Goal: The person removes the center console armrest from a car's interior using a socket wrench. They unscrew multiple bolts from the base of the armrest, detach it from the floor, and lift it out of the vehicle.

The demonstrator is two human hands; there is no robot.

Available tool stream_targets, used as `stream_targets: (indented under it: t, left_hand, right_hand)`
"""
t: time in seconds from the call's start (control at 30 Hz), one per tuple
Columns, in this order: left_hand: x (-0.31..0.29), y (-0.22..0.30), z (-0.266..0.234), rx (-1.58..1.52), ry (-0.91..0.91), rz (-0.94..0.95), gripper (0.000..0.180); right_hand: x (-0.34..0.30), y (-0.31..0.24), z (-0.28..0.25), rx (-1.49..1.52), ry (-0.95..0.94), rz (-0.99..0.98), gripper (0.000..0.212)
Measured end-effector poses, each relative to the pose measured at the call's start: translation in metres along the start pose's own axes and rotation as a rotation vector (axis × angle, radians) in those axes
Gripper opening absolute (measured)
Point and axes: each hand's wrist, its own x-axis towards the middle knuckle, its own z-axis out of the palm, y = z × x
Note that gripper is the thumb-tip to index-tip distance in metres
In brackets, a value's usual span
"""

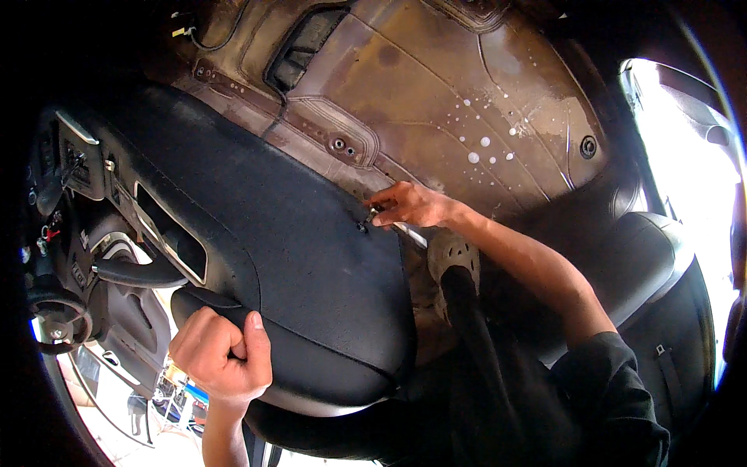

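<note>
My left hand [222,354] is curled into a fist with the thumb up, beside the near end of a long black padded console [303,233]. Nothing shows sticking out of that fist. At the console's right side, my right hand [408,205] pinches a small shiny metal piece [374,211] against the black surface. The fingers cover most of the piece, so its kind cannot be made out. Just below it is a small dark spot or hole in the console.
Bare brown metal car floor [436,93] with white spots lies beyond the console. A perforated light shoe [455,257] stands close to my right forearm. A black seat [646,257] is at the right, and a steering wheel [58,321] at the far left.
</note>
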Motion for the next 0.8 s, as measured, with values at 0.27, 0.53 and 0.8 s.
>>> stream_targets:
  t: [0.27,0.53,0.8]
  left_hand:
    - [0.0,0.001,0.001,-0.004,0.015,-0.014,0.039]
    - [-0.005,-0.003,0.002,0.01,0.021,-0.018,0.038]
    - [-0.001,-0.002,0.001,0.004,0.012,-0.01,0.038]
  right_hand:
    - [-0.001,-0.014,0.002,0.205,-0.046,0.451,0.035]
    - [-0.011,-0.028,0.002,-0.49,0.115,0.035,0.038]
    - [-0.011,-0.034,0.005,-0.264,0.178,0.018,0.036]
